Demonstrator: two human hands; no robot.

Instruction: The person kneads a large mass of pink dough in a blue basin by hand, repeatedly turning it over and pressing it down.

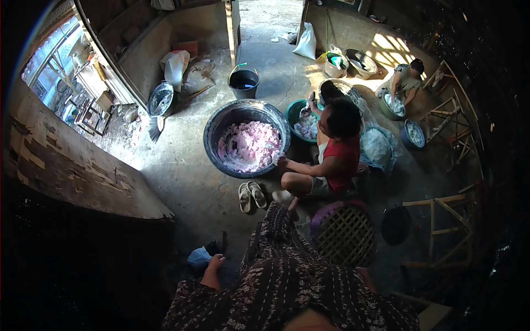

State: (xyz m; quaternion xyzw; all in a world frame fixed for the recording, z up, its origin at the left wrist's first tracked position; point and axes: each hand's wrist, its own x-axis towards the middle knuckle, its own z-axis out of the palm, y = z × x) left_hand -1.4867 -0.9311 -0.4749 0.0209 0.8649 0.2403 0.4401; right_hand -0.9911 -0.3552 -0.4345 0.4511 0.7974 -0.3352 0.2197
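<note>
My left hand (217, 261) hangs low beside my dark patterned dress (292, 276). Its fingers look curled, and what they hold, if anything, cannot be made out. Close by it is a light blue bag or cloth (199, 257) against something dark. Part of my right forearm (367, 279) shows past the dress, but the hand itself is hidden. Just ahead of that arm is a woven basket (343, 234) with a purple rim; whether I touch it cannot be told. A pair of pale sandals (252, 196) lies on the floor ahead of me.
A person in red (341, 157) sits reaching toward a large black tub (211, 157) of pinkish-white lumps. A green basin (290, 116) and black bucket (243, 91) stand farther off. Another person (406, 83) works at far right. Wooden frames (441, 231) line the right; a board (83, 165) is left.
</note>
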